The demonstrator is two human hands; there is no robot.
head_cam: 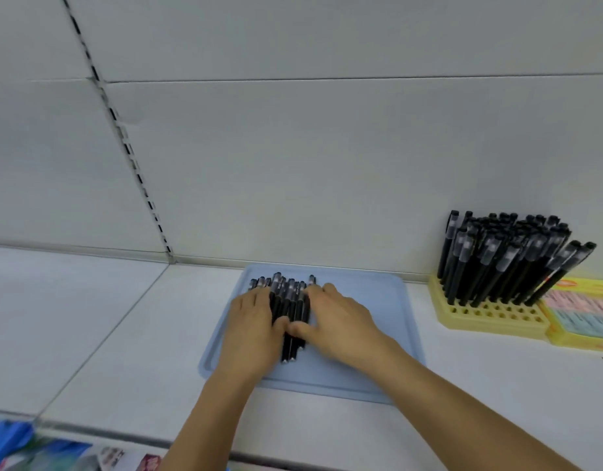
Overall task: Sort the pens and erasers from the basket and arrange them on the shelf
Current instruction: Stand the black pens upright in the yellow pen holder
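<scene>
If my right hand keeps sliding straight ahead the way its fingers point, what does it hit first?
Probably the tray's raised back rim, then the shelf's back wall; the right hand already rests on the pens.

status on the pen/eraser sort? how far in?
Done, by the look of it: many black pens stand upright in the yellow holder, its front holes unfilled, with a box of erasers beside it. In hand: left hand and right hand lie on a row of pens flat on the blue tray, squaring them up. Left: the basket is not in view, so the remainder cannot be judged.
</scene>
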